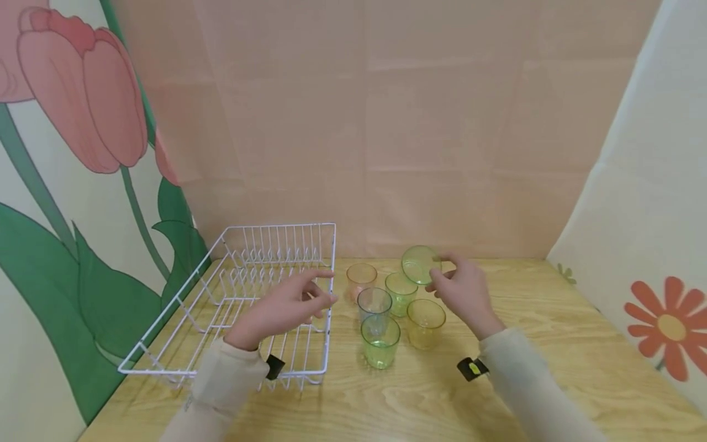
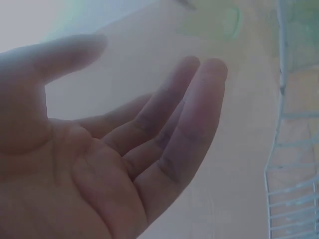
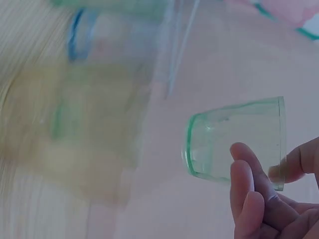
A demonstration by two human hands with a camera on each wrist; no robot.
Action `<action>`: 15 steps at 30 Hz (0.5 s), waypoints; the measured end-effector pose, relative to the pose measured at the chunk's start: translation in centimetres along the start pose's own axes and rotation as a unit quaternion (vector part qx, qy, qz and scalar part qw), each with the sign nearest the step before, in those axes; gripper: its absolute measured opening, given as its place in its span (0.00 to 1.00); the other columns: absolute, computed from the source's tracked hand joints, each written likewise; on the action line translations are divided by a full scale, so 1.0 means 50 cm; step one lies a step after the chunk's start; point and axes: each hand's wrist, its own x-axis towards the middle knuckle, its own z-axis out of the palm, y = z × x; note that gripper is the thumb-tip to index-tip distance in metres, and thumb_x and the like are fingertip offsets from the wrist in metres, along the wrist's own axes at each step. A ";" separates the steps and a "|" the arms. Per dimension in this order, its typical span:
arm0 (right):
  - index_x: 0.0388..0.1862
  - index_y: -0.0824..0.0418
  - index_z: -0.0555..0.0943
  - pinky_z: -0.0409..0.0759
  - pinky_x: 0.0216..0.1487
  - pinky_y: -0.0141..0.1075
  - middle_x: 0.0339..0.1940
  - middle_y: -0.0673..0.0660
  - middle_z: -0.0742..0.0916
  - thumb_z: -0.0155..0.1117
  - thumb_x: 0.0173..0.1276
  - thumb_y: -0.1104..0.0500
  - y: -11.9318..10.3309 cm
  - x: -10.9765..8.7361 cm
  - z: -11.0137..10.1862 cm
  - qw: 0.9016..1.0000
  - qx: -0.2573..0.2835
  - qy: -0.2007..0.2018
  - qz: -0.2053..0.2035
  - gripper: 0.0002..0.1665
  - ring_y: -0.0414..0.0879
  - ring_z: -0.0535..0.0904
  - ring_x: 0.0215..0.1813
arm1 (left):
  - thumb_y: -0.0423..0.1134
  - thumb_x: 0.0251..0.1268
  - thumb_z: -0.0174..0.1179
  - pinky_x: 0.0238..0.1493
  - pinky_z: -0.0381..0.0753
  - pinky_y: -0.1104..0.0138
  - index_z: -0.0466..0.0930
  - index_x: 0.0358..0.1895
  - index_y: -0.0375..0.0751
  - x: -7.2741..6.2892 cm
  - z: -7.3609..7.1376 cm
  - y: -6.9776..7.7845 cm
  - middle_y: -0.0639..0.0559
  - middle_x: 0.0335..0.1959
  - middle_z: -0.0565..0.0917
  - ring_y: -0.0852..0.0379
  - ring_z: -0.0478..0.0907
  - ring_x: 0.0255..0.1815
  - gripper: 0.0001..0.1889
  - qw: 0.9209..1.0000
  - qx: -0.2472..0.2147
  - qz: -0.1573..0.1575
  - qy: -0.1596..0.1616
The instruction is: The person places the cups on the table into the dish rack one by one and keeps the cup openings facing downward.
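Note:
My right hand (image 1: 463, 291) pinches a clear green cup (image 1: 418, 265) near its rim, thumb on one side and fingers on the other. In the right wrist view this cup (image 3: 224, 132) lies sideways across the picture. Below it stand a yellow cup (image 1: 426, 328) and another green cup (image 1: 401, 298). My left hand (image 1: 284, 308) hovers over the right side of a white wire dish rack (image 1: 326, 334), fingers loosely bent with nothing in them. Between the hands are a bluish cup (image 1: 374, 301), a pink cup (image 1: 361, 279) and a green cup (image 1: 380, 348) at the front.
The rack's wire dividers (image 1: 248, 279) rise toward its back. All the standing cups are close together on the wooden table (image 1: 420, 405), just right of the rack. A pinkish cloth backdrop (image 1: 359, 135) hangs behind, with flower-printed panels (image 1: 671, 325) at both sides.

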 end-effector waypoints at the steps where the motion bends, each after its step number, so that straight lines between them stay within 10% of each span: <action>1: 0.66 0.63 0.73 0.79 0.22 0.38 0.29 0.58 0.90 0.52 0.71 0.57 -0.011 -0.006 0.003 1.000 0.012 -0.010 0.000 0.26 0.49 0.87 0.29 | 0.50 0.74 0.58 0.37 0.84 0.58 0.66 0.72 0.47 0.001 0.006 0.004 0.49 0.41 0.85 0.56 0.82 0.34 0.28 1.000 -0.003 0.005 -0.005; 8: 0.66 0.60 0.73 0.67 0.14 0.35 0.29 0.57 0.90 0.54 0.70 0.60 -0.078 -0.050 0.028 0.997 0.058 -0.059 -0.008 0.25 0.46 0.86 0.28 | 0.57 0.74 0.55 0.36 0.84 0.63 0.61 0.76 0.52 0.017 0.047 0.030 0.51 0.45 0.85 0.58 0.83 0.37 0.32 1.000 -0.014 0.018 -0.016; 15: 0.67 0.60 0.72 0.78 0.23 0.37 0.27 0.58 0.89 0.55 0.69 0.63 -0.119 -0.080 0.054 0.994 0.072 -0.069 -0.044 0.26 0.44 0.85 0.27 | 0.56 0.75 0.54 0.36 0.84 0.61 0.57 0.77 0.60 0.033 0.068 0.040 0.47 0.47 0.84 0.56 0.83 0.39 0.31 0.999 -0.044 0.024 -0.021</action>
